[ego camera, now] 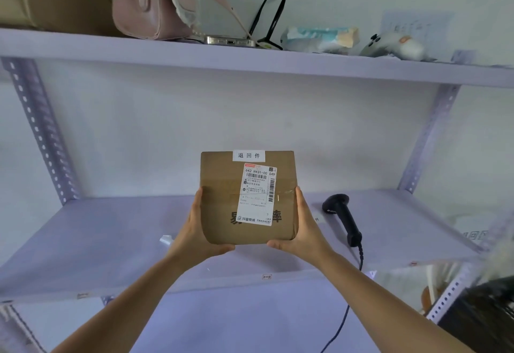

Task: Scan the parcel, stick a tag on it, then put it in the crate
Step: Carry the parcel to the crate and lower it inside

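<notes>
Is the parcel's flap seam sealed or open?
Sealed. The parcel is held between the left hand and right hand; its flaps lie flat, with tape and the shipping label across the seam.

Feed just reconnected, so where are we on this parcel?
Tag looks done: a white tag sits at the top edge of the parcel. Scanning cannot be confirmed, but the scanner lies on the shelf. In hand: left hand and right hand grip the parcel's sides. Left: putting it in the crate.
</notes>
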Motion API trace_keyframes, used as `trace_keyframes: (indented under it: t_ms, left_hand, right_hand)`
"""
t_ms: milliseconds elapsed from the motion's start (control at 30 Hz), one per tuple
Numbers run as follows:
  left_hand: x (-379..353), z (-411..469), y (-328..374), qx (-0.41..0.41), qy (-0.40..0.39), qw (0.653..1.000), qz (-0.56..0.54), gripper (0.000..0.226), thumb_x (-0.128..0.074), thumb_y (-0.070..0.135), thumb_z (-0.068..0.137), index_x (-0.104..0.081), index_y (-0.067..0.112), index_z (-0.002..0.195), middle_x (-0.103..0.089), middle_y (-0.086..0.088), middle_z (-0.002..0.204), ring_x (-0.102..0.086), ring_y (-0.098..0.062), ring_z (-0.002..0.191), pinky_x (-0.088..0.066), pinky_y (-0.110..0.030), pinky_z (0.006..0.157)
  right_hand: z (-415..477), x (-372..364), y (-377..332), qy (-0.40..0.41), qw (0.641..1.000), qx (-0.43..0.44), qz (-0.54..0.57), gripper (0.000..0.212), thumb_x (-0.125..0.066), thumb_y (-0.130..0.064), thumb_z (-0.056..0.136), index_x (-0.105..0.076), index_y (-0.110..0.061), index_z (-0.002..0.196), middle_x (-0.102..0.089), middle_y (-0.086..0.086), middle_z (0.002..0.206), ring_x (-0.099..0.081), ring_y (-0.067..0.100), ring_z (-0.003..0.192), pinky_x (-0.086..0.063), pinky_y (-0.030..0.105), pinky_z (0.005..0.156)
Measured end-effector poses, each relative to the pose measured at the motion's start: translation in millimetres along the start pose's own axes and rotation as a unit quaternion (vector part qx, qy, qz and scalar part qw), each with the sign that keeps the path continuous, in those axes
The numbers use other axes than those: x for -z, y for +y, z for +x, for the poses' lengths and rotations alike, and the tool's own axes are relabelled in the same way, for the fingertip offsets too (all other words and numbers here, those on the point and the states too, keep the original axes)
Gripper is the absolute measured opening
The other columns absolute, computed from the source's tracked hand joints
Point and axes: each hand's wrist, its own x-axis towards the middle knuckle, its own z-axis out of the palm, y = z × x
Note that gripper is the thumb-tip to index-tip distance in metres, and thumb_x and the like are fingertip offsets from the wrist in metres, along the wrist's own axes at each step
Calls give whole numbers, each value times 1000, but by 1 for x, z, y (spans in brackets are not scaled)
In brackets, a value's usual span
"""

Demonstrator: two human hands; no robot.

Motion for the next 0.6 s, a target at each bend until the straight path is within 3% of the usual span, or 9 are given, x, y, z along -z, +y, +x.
trace_keyframes:
  t_ms: [67, 167, 267, 400, 533, 600]
  left_hand:
    - [1, -5, 2, -4, -5, 1000, 4, 149, -92, 43, 40, 5, 41, 152, -27, 20, 150, -37, -11, 138, -44, -39, 106]
    - [-2, -8, 12, -23, -28, 999, 0, 149, -91, 46, 39, 8, 48, 150, -22, 36, 143, -34, -4, 135, -42, -31, 101]
    - [-18, -8, 26, -49, -56, 997, -19, 150, -92, 43, 40, 8, 43, 151, -21, 36, 146, -34, -2, 135, -42, -32, 100]
    - [-55, -11, 49, -99, -108, 988, -45, 149, -87, 49, 40, 16, 52, 147, -2, 57, 138, -30, 20, 122, -41, -20, 92]
    - [-106, -15, 83, -125, -172, 973, -91, 148, -87, 51, 41, 16, 52, 147, -3, 58, 136, -29, 19, 121, -39, -27, 95]
    - [-135, -19, 101, -130, -208, 962, -122, 148, -88, 51, 42, 15, 52, 148, -9, 52, 141, -28, 25, 122, -37, -27, 98]
  right_hand:
    - [-8, 1, -3, 9, 1000, -3, -1, 143, -91, -51, 56, 14, -42, 153, -18, -14, 161, -21, 6, 148, -31, 49, 118]
    - [-26, 7, -6, 30, 999, -14, -1, 143, -91, -51, 56, 14, -41, 153, -16, -14, 161, -19, 5, 148, -29, 49, 119]
    - [-54, 20, -1, 71, 997, -32, -16, 143, -90, -52, 55, 15, -44, 152, -14, -18, 161, -17, -2, 147, -26, 45, 120]
    - [-102, 48, 6, 131, 988, -73, -36, 143, -90, -49, 56, 15, -42, 152, -9, -21, 160, -15, -1, 147, -26, 43, 120]
    - [-156, 85, 13, 194, 972, -113, -74, 143, -90, -46, 57, 11, -25, 156, -13, -6, 163, -17, 10, 150, -28, 50, 119]
    - [-187, 104, 16, 220, 962, -132, -97, 144, -91, -44, 57, 12, -23, 155, -15, -3, 162, -19, 13, 149, -28, 50, 119]
